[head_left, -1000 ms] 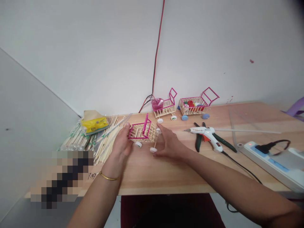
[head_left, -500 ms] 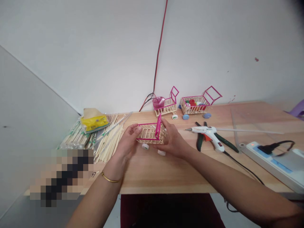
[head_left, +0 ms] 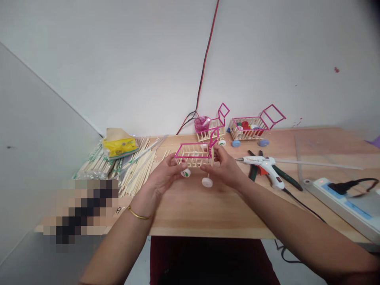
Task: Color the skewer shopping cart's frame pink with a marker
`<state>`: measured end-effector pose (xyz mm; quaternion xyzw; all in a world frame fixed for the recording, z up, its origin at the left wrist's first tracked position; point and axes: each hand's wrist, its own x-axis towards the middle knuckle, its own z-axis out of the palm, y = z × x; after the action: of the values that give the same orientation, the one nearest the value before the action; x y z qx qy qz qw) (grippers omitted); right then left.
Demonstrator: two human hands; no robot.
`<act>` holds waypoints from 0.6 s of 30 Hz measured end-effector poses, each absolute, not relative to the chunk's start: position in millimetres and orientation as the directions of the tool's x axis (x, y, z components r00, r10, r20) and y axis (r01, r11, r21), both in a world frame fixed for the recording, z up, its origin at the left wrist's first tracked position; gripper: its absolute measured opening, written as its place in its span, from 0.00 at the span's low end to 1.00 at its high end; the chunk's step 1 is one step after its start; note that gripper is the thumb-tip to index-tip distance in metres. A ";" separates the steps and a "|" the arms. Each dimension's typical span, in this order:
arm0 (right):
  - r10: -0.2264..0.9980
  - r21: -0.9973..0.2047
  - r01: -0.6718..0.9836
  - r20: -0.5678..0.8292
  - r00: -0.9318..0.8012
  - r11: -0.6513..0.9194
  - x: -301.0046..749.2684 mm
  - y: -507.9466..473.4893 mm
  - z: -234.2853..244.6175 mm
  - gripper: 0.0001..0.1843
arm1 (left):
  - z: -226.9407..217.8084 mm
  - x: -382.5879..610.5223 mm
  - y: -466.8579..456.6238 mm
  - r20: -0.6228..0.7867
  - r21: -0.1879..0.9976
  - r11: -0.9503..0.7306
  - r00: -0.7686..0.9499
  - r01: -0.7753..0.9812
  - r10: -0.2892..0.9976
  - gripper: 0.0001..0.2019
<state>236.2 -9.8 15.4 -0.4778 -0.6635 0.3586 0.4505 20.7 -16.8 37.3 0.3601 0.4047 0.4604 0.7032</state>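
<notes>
Between my two hands is a miniature shopping cart [head_left: 194, 161] made of thin wooden sticks, with a magenta rim and handle and white bottle-cap wheels. My left hand [head_left: 166, 173] grips its left end, thumb near a front wheel. My right hand [head_left: 225, 167] holds the handle end, fingers behind it and thumb on the near side. The cart is upright, its wheels facing down toward the table. Just behind it stand a second small cart [head_left: 221, 132] beside a magenta-stained cup [head_left: 202, 124], and a larger cart [head_left: 248, 128] with blue wheels and colored caps inside.
A white glue gun [head_left: 264, 164] lies over dark-handled pliers [head_left: 286, 177] at right, near a plugged-in power strip [head_left: 341, 204]. Loose wooden sticks [head_left: 138, 172], bagged sticks [head_left: 96, 164] and a yellow packet [head_left: 120, 146] lie at left. A red-black cable [head_left: 206, 59] runs down the wall.
The cart has been raised slightly and turned more side-on, so its wheels show more clearly. Both hands have shifted with it, still holding. The view has tilted a little.
</notes>
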 end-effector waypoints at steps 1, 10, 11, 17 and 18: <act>0.955 -0.917 0.271 0.261 -0.143 0.292 237.0 -8.8 14.1 0.37 | 36.3 20.0 -16.9 -0.234 0.880 0.327 0.284 -0.344 0.930 0.24; 0.927 -0.938 0.039 0.333 -0.172 0.344 238.1 -17.5 24.5 0.42 | 39.0 20.7 -23.5 -0.109 0.877 0.299 0.450 -0.376 0.886 0.19; 0.920 -0.931 0.049 0.347 -0.183 0.361 238.4 -19.4 27.0 0.42 | 40.0 21.1 -24.7 -0.090 0.884 0.278 0.446 -0.377 0.891 0.20; 0.875 -0.843 0.236 0.452 -0.173 0.483 247.0 -25.3 30.1 0.42 | 45.4 18.3 -30.0 -0.035 0.905 0.214 0.438 -0.367 0.898 0.24; 0.869 -0.826 0.272 0.463 -0.173 0.494 249.4 -25.4 29.0 0.44 | 46.2 17.0 -30.8 -0.028 0.902 0.212 0.442 -0.375 0.897 0.24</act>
<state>249.4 -25.4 29.0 -0.4047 -0.7052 0.2986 0.4998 17.0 -30.8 46.2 0.4470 0.2919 0.4404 0.7218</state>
